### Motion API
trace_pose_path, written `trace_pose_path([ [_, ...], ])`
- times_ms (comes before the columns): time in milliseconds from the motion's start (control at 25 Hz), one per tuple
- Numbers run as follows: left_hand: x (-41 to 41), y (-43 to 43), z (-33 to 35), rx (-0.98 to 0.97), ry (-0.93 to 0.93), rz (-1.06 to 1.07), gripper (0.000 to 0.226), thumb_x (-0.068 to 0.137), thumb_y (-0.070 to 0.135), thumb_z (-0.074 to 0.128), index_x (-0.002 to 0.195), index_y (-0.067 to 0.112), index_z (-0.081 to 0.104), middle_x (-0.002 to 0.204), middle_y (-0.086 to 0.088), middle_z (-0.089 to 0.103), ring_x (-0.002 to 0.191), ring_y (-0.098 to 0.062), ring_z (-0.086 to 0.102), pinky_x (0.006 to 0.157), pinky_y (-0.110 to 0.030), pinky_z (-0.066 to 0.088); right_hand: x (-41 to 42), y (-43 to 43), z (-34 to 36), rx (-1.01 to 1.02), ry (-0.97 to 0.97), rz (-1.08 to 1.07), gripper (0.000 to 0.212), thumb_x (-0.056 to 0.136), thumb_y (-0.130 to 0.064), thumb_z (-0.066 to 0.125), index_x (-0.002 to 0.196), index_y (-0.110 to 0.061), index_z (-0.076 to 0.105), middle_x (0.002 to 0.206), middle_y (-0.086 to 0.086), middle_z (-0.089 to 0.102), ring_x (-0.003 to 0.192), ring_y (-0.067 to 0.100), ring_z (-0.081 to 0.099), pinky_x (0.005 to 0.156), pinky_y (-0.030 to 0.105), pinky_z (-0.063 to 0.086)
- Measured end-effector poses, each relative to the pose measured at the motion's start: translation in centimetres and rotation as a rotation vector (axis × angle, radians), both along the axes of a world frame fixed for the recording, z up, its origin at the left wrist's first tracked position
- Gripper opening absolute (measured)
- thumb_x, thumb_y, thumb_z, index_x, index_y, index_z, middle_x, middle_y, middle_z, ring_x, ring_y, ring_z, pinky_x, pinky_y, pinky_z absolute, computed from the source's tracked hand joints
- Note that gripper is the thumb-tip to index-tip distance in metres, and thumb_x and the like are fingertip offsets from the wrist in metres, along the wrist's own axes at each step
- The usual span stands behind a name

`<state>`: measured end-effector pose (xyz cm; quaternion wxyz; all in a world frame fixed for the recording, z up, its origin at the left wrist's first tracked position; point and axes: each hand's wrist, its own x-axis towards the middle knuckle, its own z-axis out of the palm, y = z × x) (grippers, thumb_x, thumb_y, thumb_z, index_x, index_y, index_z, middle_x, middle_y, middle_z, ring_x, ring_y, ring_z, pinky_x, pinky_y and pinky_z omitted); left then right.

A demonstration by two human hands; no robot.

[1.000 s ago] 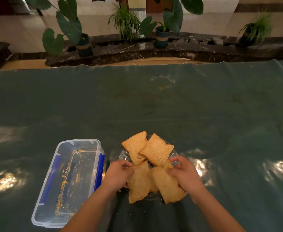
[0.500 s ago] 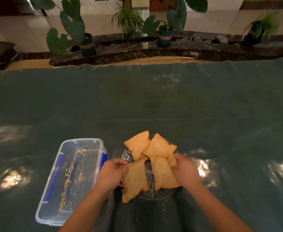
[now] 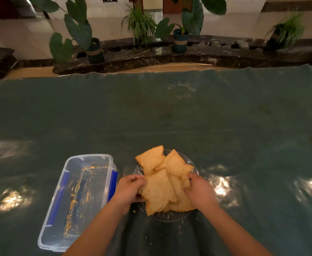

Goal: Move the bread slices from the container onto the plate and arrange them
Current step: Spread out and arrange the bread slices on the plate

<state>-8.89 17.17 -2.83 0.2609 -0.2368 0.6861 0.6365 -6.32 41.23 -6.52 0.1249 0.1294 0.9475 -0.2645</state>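
Several toasted bread slices lie overlapping on a clear glass plate [image 3: 193, 164] near the table's front. My left hand [image 3: 128, 190] grips the left edge of the near-left slice [image 3: 158, 193]. The near-right slice [image 3: 179, 199] is held at its right edge by my right hand [image 3: 200, 192]. Two more slices, a far-left slice [image 3: 150, 158] and a far-right slice [image 3: 175, 164], rest at the plate's back. The clear plastic container [image 3: 74, 200] with blue clips stands left of the plate and holds only crumbs.
A dark green cloth [image 3: 170, 117] covers the table. Crumbs are scattered in front of the plate. Beyond the far edge, potted plants [image 3: 181, 32] stand on a dark stone ledge.
Both hands have pushed the two near slices inward and farther onto the plate; the slices now overlap in the middle instead of lying apart.
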Motion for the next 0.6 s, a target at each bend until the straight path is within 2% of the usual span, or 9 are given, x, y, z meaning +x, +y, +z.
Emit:
trace_pose_path([
  [120, -0.4, -0.4, -1.7, -0.236, 0.022, -0.074, 0.008, 0.089, 0.015, 0.064, 0.095, 0.019, 0.068, 0.102, -0.007, 0.066, 0.089, -0.021, 0.066, 0.059, -0.036, 0.062, -0.3, 0.1, -0.1, -0.003, -0.004, 0.018, 0.018, 0.077, -0.029, 0.066, 0.080, -0.023, 0.050, 0.077, -0.005, 0.054, 0.071, 0.015, 0.054, 0.054, 0.026, 0.035],
  [240, -1.0, -0.9, -2.4, -0.361, 0.115, -0.149, 0.010, 0.089, 0.019, 0.065, 0.095, 0.027, 0.068, 0.097, 0.002, 0.067, 0.082, -0.015, 0.067, 0.060, -0.034, 0.062, -0.4, 0.1, -0.2, 0.001, -0.004, 0.016, 0.020, 0.077, -0.028, 0.067, 0.081, -0.024, 0.048, 0.078, -0.006, 0.054, 0.072, 0.015, 0.054, 0.058, 0.027, 0.036],
  [360, -1.1, -0.8, -2.9, -0.475, 0.181, -0.195, 0.017, 0.088, 0.026, 0.066, 0.104, 0.031, 0.068, 0.096, 0.010, 0.068, 0.079, -0.008, 0.066, 0.067, -0.033, 0.060, -0.3, 0.1, -0.5, -0.002, 0.009, -0.002, 0.019, 0.077, -0.027, 0.067, 0.080, -0.024, 0.048, 0.078, -0.006, 0.056, 0.072, 0.016, 0.055, 0.058, 0.028, 0.037],
  [520, -0.8, -0.3, -3.1, -0.589, 0.263, -0.189, 0.034, 0.087, 0.029, 0.067, 0.121, 0.030, 0.061, 0.097, 0.009, 0.066, 0.077, -0.005, 0.063, 0.060, -0.021, 0.049, -0.2, 0.1, -0.4, -0.012, 0.022, 0.001, 0.019, 0.077, -0.025, 0.069, 0.079, -0.023, 0.050, 0.075, -0.006, 0.056, 0.071, 0.016, 0.055, 0.058, 0.029, 0.040],
  [600, -0.3, -0.1, -3.2, -0.616, 0.312, -0.130, 0.041, 0.086, 0.027, 0.067, 0.126, 0.028, 0.057, 0.105, 0.007, 0.064, 0.086, -0.006, 0.062, 0.070, -0.024, 0.052, 0.1, 0.1, -0.4, -0.028, 0.046, -0.013, 0.019, 0.078, -0.025, 0.069, 0.090, -0.022, 0.055, 0.082, -0.005, 0.060, 0.076, 0.017, 0.059, 0.061, 0.028, 0.044],
])
